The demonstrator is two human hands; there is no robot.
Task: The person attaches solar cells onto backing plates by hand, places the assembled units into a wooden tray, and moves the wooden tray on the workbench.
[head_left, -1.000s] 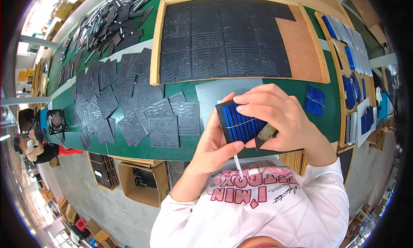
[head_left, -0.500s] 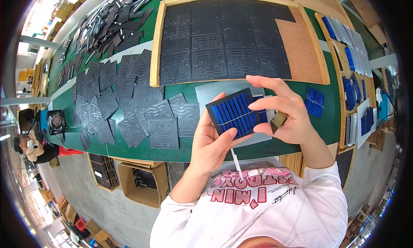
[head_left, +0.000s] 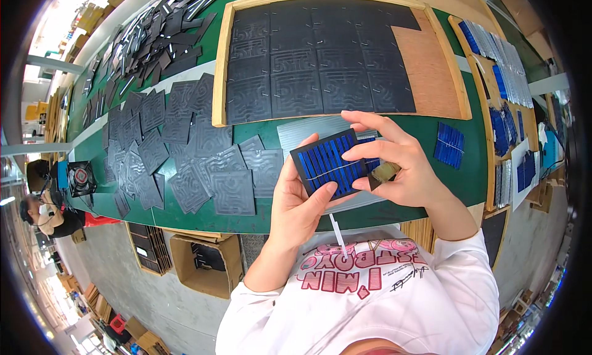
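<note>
The left hand (head_left: 295, 198) grasps a small black-backed square panel (head_left: 330, 164) with blue strips, its thumb lying over the lower edge and its fingers behind, so the panel sits tilted in the air between the 2 hands, above the near edge of the green table (head_left: 179, 214). The right hand (head_left: 401, 164) has its index fingertip at the panel's right side, while a small olive piece with a dark end (head_left: 386, 171) is gripped inside its curled fingers; whether the right thumb actually touches the panel is hard to tell. Another blue piece shows partly behind the right fingers, and how it is held cannot be made out. The strips look thin — pressure from the left thumb or the right fingertip could crack or shift 1 of them, or bend the pale wire (head_left: 333, 173) that crosses them. The olive piece could scrape the face if the right hand swings inward. Were the left grip to loosen, the panel could drop onto the grey sheet (head_left: 290, 133) below, or slide past the table edge near the white stick (head_left: 338, 233).
</note>
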